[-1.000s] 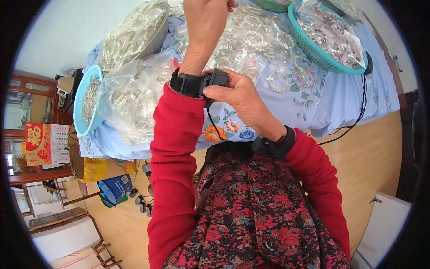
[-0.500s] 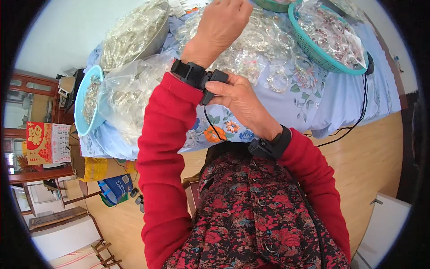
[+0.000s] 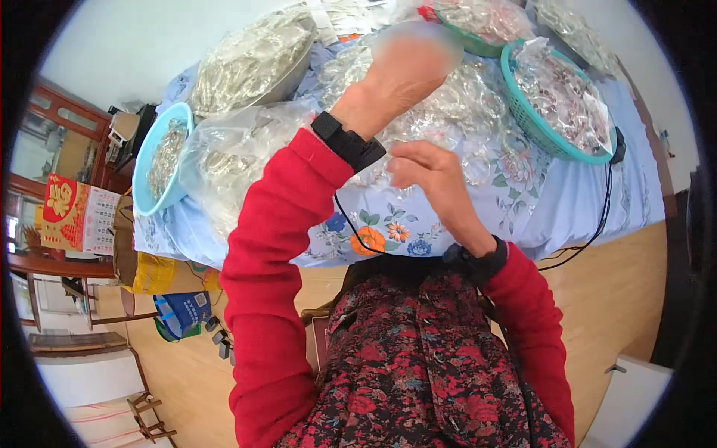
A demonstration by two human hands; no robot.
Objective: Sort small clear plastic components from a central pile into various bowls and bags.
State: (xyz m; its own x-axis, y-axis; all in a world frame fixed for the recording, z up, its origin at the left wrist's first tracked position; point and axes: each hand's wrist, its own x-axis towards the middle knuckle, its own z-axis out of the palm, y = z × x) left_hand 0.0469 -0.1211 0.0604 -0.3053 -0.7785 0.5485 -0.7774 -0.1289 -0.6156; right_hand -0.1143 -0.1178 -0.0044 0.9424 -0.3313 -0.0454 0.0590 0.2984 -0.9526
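Note:
My left hand (image 3: pixel 409 66) is raised over the table and blurred by motion, so its fingers cannot be made out. A black wrist band (image 3: pixel 349 142) sits at the cuff of its red sleeve, and a thin black cable (image 3: pixel 346 220) hangs down from it. My right hand (image 3: pixel 429 170) hovers just right of that band with loosely curled fingers, holding nothing and not touching it. Beneath both hands a heap of clear plastic rings (image 3: pixel 478 127) lies on the floral tablecloth (image 3: pixel 388 231).
A teal basket (image 3: pixel 559 145) of bagged rings stands at the right, and another basket (image 3: pixel 478 45) behind it. At the left are a light blue bowl (image 3: pixel 146 190), a clear bag (image 3: pixel 224 160) and a metal bowl (image 3: pixel 287 75) heaped with rings. Boxes and bags (image 3: pixel 149 272) crowd the wooden floor at the left.
My left hand has swung to the right over the rings. My right hand, which was gripping the black piece on the wrist band, has let go and drawn slightly away.

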